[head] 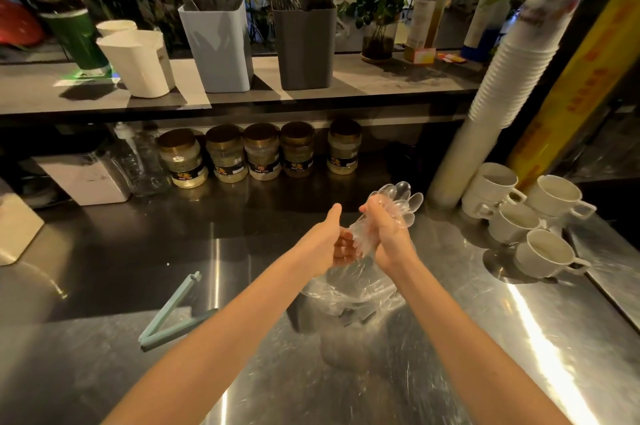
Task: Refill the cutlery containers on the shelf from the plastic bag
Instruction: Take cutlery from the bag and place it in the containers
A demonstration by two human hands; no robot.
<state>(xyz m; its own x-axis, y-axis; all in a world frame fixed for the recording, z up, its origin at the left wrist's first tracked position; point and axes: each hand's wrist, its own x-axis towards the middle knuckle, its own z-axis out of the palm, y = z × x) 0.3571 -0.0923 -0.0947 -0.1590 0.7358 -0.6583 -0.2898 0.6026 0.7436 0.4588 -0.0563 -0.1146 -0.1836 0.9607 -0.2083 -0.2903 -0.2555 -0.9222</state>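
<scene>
Above the shiny steel worktop (104,286), I see both bare forearms reaching forward and meeting. The right hand (388,234) wraps its fingers round a bundle of clear plastic spoons (398,199), with the bowls fanned out above the knuckles. The left hand (329,241), thumb up, curls its fingers round the handle ends. Just below the fingers sags the crinkled transparent plastic bag (346,293). Well beyond the fingers, on the shelf (381,78), stand a pale grey container (218,47) and a dark grey container (304,47), both squarish and holding cutlery.
</scene>
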